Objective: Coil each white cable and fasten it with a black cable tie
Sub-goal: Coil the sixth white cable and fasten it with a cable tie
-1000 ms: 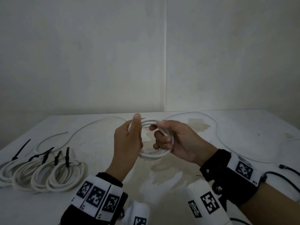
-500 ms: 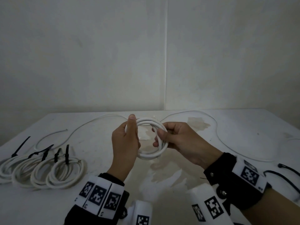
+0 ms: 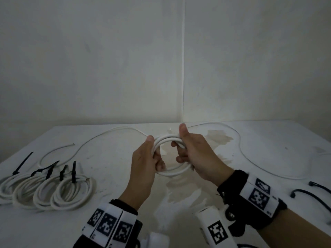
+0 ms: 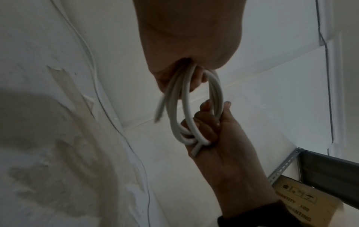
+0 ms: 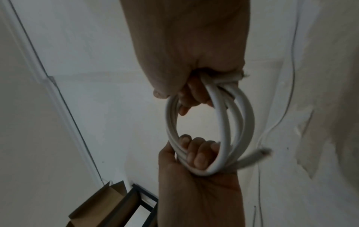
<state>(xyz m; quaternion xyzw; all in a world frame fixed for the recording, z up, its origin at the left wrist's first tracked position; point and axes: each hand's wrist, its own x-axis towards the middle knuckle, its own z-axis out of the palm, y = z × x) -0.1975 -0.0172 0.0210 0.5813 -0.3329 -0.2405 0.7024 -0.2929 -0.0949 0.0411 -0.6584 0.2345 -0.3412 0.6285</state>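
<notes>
A white cable coil [image 3: 174,173] of several loops hangs above the middle of the table, held between both hands. My left hand [image 3: 155,153] grips its left side, thumb along the outer edge and fingers curled through the ring. My right hand [image 3: 180,142] grips the upper right side, thumb sticking up. In the left wrist view the coil [image 4: 184,107] runs from my left hand [image 4: 189,76] to my right hand [image 4: 210,122], and one cut end hangs free. In the right wrist view the coil [image 5: 223,122] spans from my right hand [image 5: 192,95] to my left hand [image 5: 196,155].
Several finished coils with black ties [image 3: 71,192] lie at the table's left. Loose white cables trail across the table at the back left [image 3: 107,134] and at the right [image 3: 250,160]. Loose black cable ties [image 3: 308,193] lie at the right edge. A wall stands close behind.
My right hand has shifted its hold on the coil's right side, and its thumb now sticks up above the top. The coil stays between both hands.
</notes>
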